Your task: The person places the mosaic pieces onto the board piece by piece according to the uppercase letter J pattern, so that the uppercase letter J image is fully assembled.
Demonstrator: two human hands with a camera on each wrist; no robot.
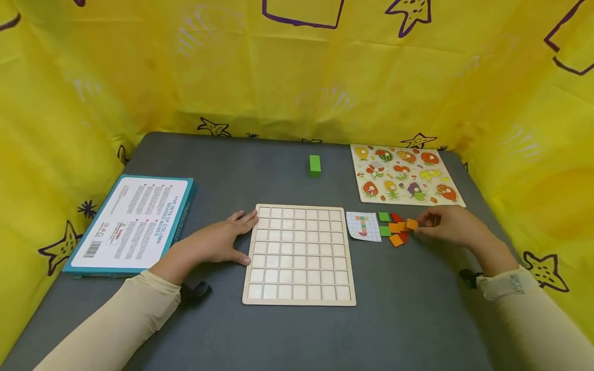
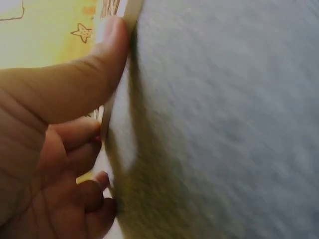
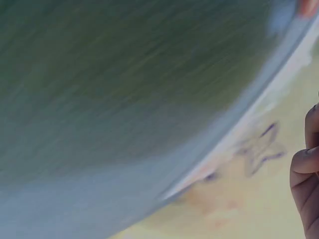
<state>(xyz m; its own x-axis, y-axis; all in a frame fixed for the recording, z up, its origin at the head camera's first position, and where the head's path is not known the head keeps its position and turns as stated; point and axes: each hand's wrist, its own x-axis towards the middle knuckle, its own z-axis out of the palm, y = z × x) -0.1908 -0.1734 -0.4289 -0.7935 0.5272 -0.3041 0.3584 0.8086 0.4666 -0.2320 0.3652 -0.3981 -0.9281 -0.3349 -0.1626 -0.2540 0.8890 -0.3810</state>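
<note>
A wooden grid board [image 1: 299, 255] lies flat on the grey table, its square cells bare. My left hand [image 1: 218, 239] is at its left side, thumb and fingertips against the edge; in the left wrist view the thumb [image 2: 107, 55] lies along that edge. Between thumb and fingers my right hand [image 1: 452, 225] pinches an orange square tile [image 1: 412, 224], just above a small pile of tiles. That pile has green tiles [image 1: 384, 217], orange tiles [image 1: 396, 240] and red pieces [image 1: 396, 217]. A paper pattern card [image 1: 363, 226] with coloured squares lies between board and pile.
A green block [image 1: 315, 166] stands behind the board. At the back right lies a fruit puzzle board [image 1: 408, 175]. On the left is a blue-edged box [image 1: 134, 222] with printed text. Yellow cloth [image 1: 297, 72] closes in the back and sides.
</note>
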